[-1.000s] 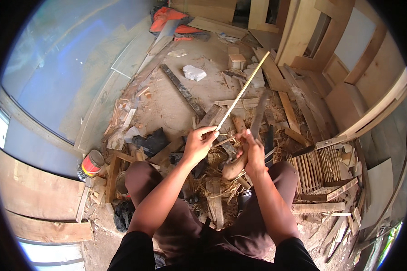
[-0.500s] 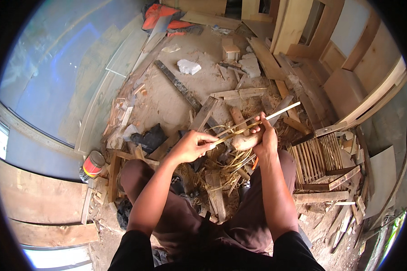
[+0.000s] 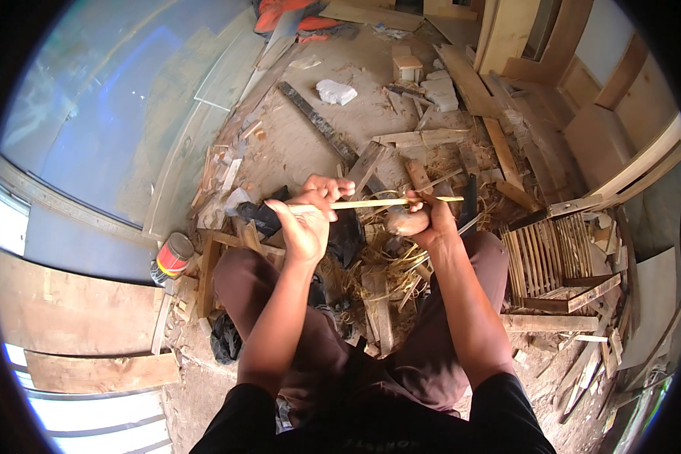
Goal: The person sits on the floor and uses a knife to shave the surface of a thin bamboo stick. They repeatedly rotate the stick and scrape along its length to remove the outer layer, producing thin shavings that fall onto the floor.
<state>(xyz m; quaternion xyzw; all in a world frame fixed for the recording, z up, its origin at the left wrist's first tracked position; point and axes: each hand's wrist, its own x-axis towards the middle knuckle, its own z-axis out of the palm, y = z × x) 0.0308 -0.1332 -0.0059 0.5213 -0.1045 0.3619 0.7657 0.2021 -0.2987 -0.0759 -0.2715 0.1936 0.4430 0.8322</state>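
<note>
A thin pale wooden stick lies nearly level between my two hands, above my knees. My left hand has its left end, with the fingers curled and the thumb pointing outward. My right hand grips a smooth, rounded wooden piece, shaped like a thick handle. The stick also passes by the fingertips of this hand, and its right end sticks out past them. A dark narrow strip shows just beyond my right hand; whether it joins the rounded piece I cannot tell.
Shavings and wood scraps lie between my legs. A slatted wooden frame stands at the right, a red-labelled can at the left. Boards, a dark beam and a white lump lie ahead.
The stick has turned from slanting up to the right to nearly level. My left hand has rolled over, thumb outward, and risen slightly. My right hand keeps the rounded piece.
</note>
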